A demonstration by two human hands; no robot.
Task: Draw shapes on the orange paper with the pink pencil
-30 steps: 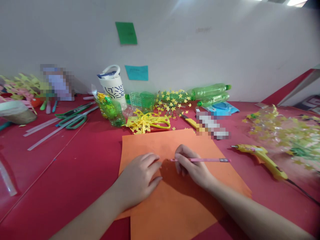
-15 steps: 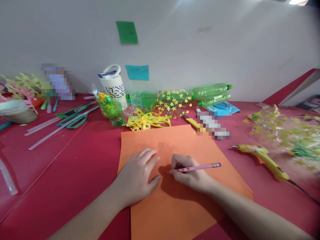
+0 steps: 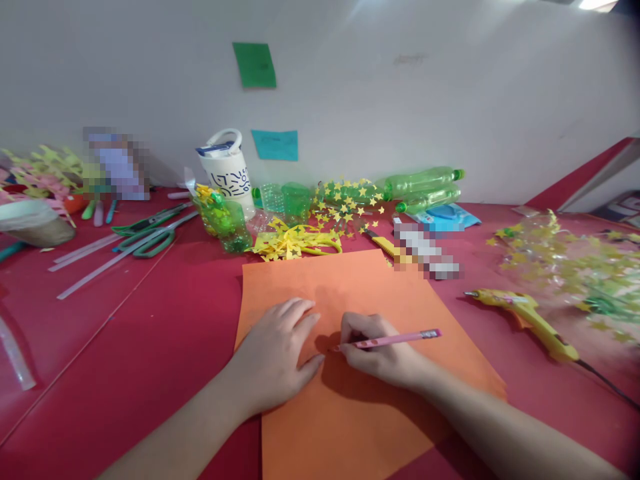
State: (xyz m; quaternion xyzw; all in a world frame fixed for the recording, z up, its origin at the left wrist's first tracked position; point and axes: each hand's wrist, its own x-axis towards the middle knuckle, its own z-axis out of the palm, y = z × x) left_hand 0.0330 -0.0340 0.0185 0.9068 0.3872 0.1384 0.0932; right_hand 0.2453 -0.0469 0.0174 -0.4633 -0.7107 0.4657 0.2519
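Note:
A sheet of orange paper (image 3: 345, 283) lies on the red table in front of me. My left hand (image 3: 283, 350) rests on its left part, fingers spread and palm down. My right hand (image 3: 377, 353) grips a pink pencil (image 3: 395, 339) with a metal band and eraser at its far end. The pencil's tip points left and sits at the paper, close to my left thumb. Any line under the tip is too faint to make out.
Behind the paper are yellow paper cutouts (image 3: 280, 243), a cutter (image 3: 387, 248), green plastic bottles (image 3: 425, 183) and a white tumbler (image 3: 230, 173). A yellow glue gun (image 3: 530, 317) with its cord lies right; scissors (image 3: 155, 241) and glue sticks (image 3: 90, 250) lie left.
My right hand and the pencil have shifted very slightly left and toward me on the paper. The left thumb has edged a little to the right.

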